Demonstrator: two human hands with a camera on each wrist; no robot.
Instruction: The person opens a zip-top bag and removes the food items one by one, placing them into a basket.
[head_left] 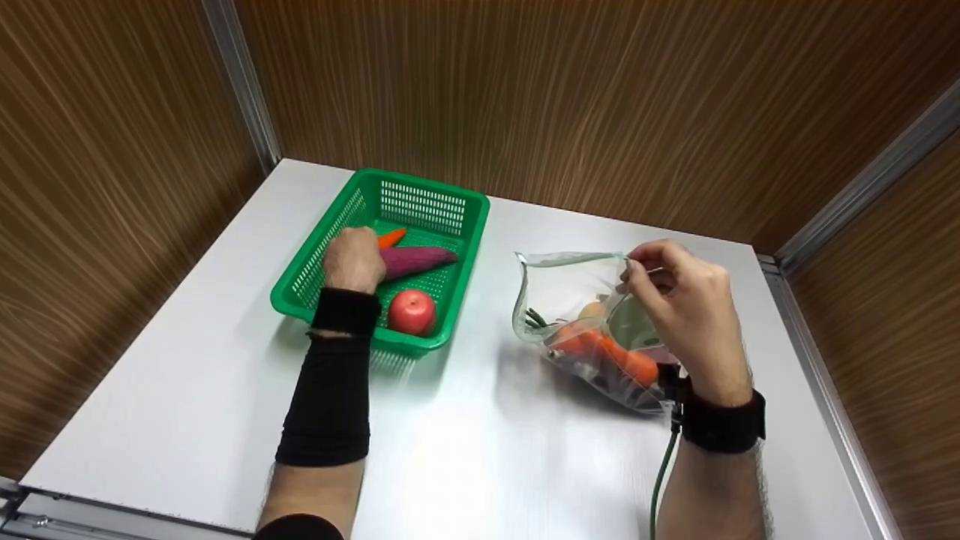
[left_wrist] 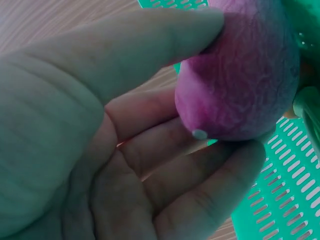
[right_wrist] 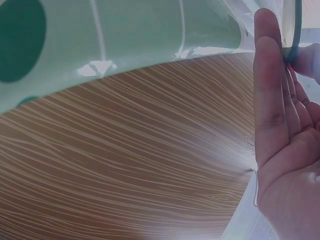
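— Where's the sweet potato (head_left: 417,260) on your counter (head_left: 450,420)?

— In the green basket (head_left: 465,217), long axis pointing right toward the bag (head_left: 570,300). Your left hand (head_left: 352,260) is curled around its blunt end; your right hand (head_left: 686,300) pinches the bag's rim, holding it open.
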